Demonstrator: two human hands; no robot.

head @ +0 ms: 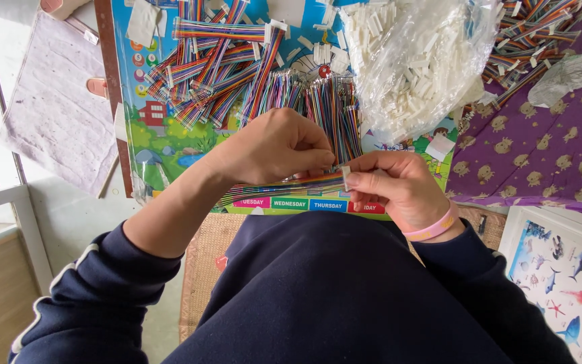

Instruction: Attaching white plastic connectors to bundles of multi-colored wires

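You are holding a flat rainbow ribbon cable [284, 183] between your 2 hands, just above the near edge of the colourful board [163, 145] in front of your lap. Your left hand [274, 145] is pinching the wires from above, fingers closed over them near their free end. Your right hand [399, 185] is pinching a small white connector [346, 176] at that end, thumb and forefinger pressed together on it. To seat it well, you are probably best keeping the wires flat and level, gripping close to the tip so they are not fanning out, and pushing straight along the cable rather than at an angle. Beyond your hands, bundles of more cables [237, 74] are lying across the board, with a clear bag of white connectors [419, 61] to their right, partly over a purple cloth [540, 155].
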